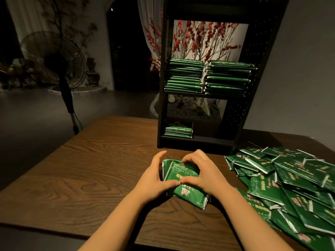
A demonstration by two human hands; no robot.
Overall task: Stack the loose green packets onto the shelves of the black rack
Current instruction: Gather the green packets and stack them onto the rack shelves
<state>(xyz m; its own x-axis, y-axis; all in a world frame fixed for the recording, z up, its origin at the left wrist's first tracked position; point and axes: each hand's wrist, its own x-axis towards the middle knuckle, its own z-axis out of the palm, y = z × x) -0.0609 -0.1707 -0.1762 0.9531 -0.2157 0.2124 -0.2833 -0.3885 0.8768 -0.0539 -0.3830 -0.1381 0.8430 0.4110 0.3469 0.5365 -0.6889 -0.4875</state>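
While both forearms reach in from the near edge of the wooden desk (76, 178), the left hand (154, 180) and the right hand (204, 173) close round a small bundle of green packets (183, 182) lying on the desk in front of the rack. Each grip is curled on the bundle: left fingers wrap its left edge, right fingers hook over its far edge, and the two thumbs meet on its top face. One packet sticks out askew from the bundle's near right corner.

To the right, touching nothing the hands hold, a loose heap of green packets (290, 185) sprawls over the desk's right side, overlapping at all angles.

Just beyond the hands stands the black rack (253, 73), upright on the desk. Its bottom shelf carries a short stack of packets (178, 132) at the left, with the rest of that shelf bare. The middle shelf holds two taller stacks side by side, the left stack (184, 76) and the right stack (228, 77), nearly touching.

Farther off, left of the rack, a standing fan (54, 60) is on the floor, and red-blossomed branches (199, 38) show through the rack's open back.
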